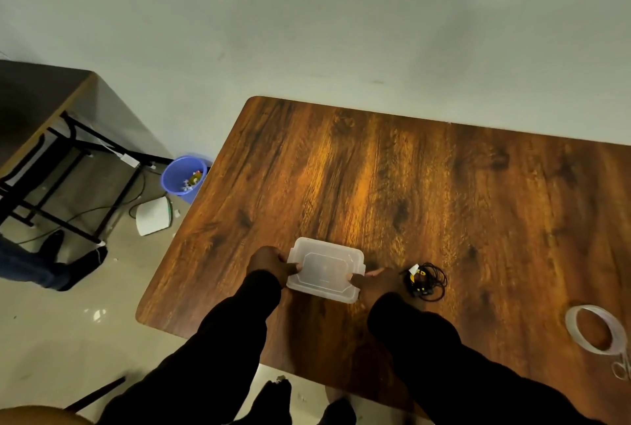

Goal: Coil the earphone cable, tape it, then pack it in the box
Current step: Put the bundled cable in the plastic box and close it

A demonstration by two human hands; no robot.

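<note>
Both hands, left (269,264) and right (374,283), are gripping the lidded translucent box (326,269) on the counter (426,192). The coiled earphone cable (426,281) is lying just right; a tape roll (596,329) is sitting farther right. No writing is legible.

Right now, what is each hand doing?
Left hand: closed on the left end of the plastic box.
Right hand: closed on its right end.

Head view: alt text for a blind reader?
Both hands, left hand and right hand, grip a translucent lidded plastic box on a wooden table. Coiled black earphones lie right of it; a tape roll sits farther right.
</note>
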